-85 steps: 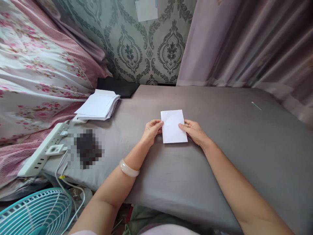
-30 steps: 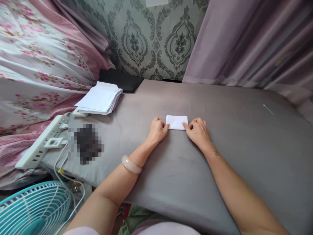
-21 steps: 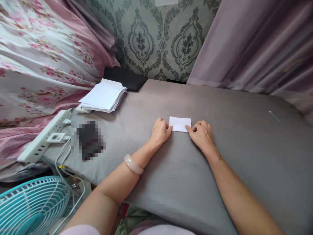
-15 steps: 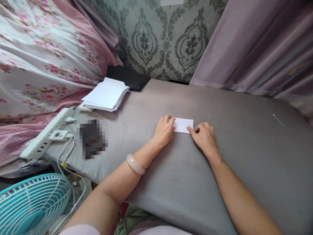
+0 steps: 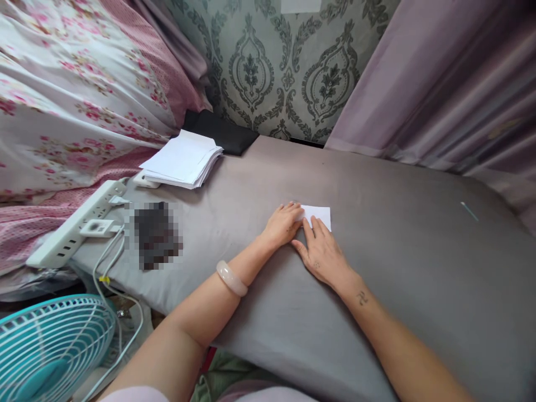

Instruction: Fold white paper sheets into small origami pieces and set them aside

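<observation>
Sm white paper (image 5: pixel 321 215) on gray cloth (image 5: pixel 402 245). L hand (image 5: pixel 281 226) laid flat over left end, R hand (image 5: pixel 321 254) fingers straight on near edge, no grip afaict. Prob light, creases ez; pinch edges imo.

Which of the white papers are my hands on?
The small paper rectangle, partly under your left hand and right hand; the paper stack lies off to the left, and another sheet is on the wall.
</observation>
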### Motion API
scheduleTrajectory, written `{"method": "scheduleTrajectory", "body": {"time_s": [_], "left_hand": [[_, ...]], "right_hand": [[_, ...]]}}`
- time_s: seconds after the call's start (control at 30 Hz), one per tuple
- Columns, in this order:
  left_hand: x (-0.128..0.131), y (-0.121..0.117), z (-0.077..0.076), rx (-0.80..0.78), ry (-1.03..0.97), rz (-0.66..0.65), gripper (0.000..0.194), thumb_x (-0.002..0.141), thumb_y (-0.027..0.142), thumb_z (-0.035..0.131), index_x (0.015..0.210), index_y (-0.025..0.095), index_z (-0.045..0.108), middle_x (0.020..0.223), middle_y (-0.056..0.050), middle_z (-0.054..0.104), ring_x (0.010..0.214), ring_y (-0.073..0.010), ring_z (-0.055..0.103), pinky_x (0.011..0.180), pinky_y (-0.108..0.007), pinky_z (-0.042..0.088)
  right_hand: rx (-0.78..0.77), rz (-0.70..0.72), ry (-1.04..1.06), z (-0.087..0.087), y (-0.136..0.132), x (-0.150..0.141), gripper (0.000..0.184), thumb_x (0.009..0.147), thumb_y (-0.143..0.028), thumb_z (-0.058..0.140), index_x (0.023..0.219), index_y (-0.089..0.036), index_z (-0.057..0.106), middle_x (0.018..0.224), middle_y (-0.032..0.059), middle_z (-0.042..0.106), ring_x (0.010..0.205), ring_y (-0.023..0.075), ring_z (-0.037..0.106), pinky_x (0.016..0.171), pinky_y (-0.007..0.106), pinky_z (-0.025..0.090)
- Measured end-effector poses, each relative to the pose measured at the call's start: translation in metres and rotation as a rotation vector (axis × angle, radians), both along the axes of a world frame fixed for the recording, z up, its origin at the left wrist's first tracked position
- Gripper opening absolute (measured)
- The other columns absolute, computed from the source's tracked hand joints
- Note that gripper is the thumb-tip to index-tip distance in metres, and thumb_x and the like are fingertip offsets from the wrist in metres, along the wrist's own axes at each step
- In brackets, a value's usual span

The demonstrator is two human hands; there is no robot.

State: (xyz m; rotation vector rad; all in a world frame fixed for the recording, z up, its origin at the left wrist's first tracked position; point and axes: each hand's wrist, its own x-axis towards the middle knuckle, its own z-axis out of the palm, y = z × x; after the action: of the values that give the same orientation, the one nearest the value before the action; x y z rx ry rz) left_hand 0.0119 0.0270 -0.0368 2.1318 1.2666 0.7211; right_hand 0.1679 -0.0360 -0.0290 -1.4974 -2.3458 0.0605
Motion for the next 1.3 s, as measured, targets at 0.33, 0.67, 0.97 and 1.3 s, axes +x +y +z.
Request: {"method": "scheduleTrajectory", "body": {"time_s": [0.33, 0.67, 0.97, 1.3], "left_hand": [[-0.012, -0.001, 0.016, -0.158, 0.256, 0.033, 0.048, 0.093, 0.031, 0.046, 0.141, 0.028, 0.043, 0.155, 0.0, 0.033, 0.148, -0.0304, 0.01, 0.119, -0.055, 0.007], [-0.015, -0.003, 0.017, -0.144, 0.184, 0.077, 0.057, 0.088, 0.029, 0.056, 0.14, 0.015, 0.04, 0.155, -0.013, 0.031, 0.148, -0.0273, 0.016, 0.12, -0.048, 0.01], [-0.013, -0.005, 0.022, -0.1, 0.084, 0.186, 0.034, 0.08, 0.026, 0.066, 0.113, 0.02, 0.06, 0.14, -0.008, 0.048, 0.135, -0.0236, 0.036, 0.114, -0.041, 0.022], [-0.008, -0.017, 0.032, 0.308, 0.111, 0.076, 0.012, 0.087, 0.016, 0.048, 0.091, 0.02, 0.059, 0.1, -0.002, 0.065, 0.098, -0.0168, 0.053, 0.09, -0.032, 0.035]], "right_hand": [[-0.042, -0.029, -0.192, 0.009, -0.006, -0.004, 0.067, 0.096, -0.053, 0.031, 0.144, -0.008, 0.043, 0.152, 0.024, 0.034, 0.141, 0.0365, 0.029, 0.111, 0.051, 0.031], [-0.044, -0.181, -0.276, 0.012, -0.015, 0.021, 0.066, 0.097, -0.047, 0.034, 0.139, 0.003, 0.046, 0.145, 0.0285, 0.042, 0.134, 0.0378, 0.041, 0.107, 0.048, 0.038], [0.01, -0.263, -0.235, 0.011, -0.013, 0.024, 0.057, 0.098, -0.044, 0.029, 0.129, -0.006, 0.057, 0.138, 0.0213, 0.052, 0.128, 0.0342, 0.048, 0.103, 0.049, 0.043], [0.47, -0.268, 0.228, 0.012, -0.004, 0.04, 0.077, 0.082, -0.045, 0.063, 0.144, -0.013, 0.033, 0.137, 0.0242, 0.047, 0.13, 0.0376, 0.043, 0.103, 0.053, 0.04]]}}
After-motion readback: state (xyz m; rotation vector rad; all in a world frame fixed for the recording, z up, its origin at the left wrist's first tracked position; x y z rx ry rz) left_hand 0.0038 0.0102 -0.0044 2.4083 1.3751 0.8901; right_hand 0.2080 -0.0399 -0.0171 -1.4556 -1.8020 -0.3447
